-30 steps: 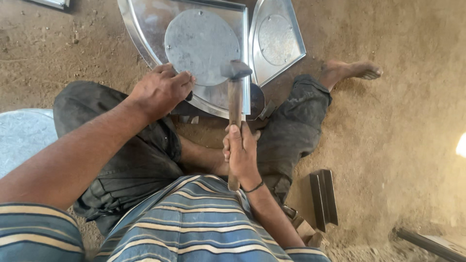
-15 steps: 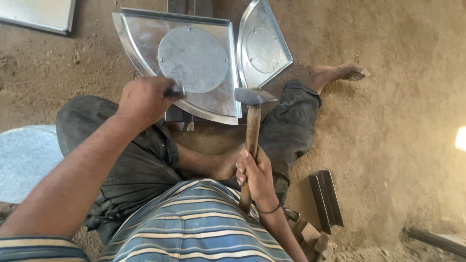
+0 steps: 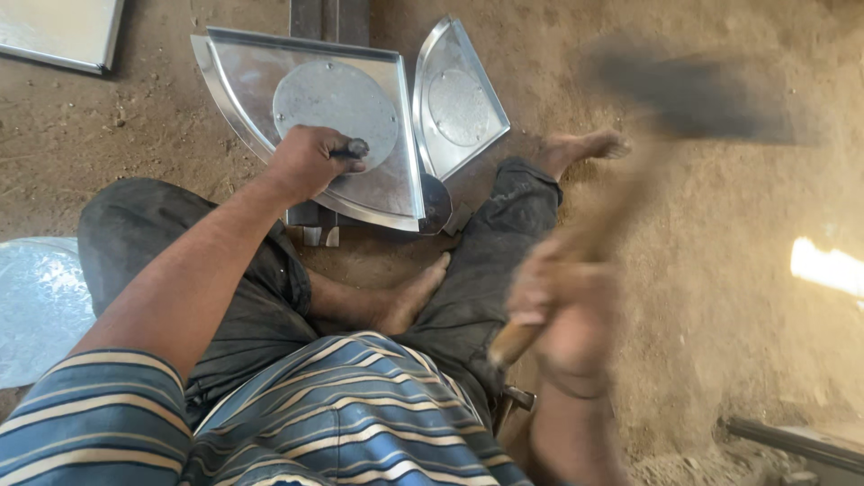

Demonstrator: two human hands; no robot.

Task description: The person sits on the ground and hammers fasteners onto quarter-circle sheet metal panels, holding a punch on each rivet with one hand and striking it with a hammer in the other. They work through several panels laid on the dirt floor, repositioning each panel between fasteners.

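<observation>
Raised now, right hand (image 3: 567, 315) swings hammer (image 3: 630, 171); left hand (image 3: 301, 162) pins punch (image 3: 349, 149) on tray (image 3: 270, 63).

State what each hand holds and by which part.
The left hand grips a short dark punch-like tool around its shaft, tip on the metal tray. The right hand grips a hammer by the lower end of its wooden handle.

Bare floor (image 3: 720, 297) lies open at right, where the blurred hammer (image 3: 630, 162) swings. At upper centre, two trays (image 3: 243, 81) and the steel bar (image 3: 328, 18) crowd the floor; legs (image 3: 486, 261) seem to block the middle.
</observation>
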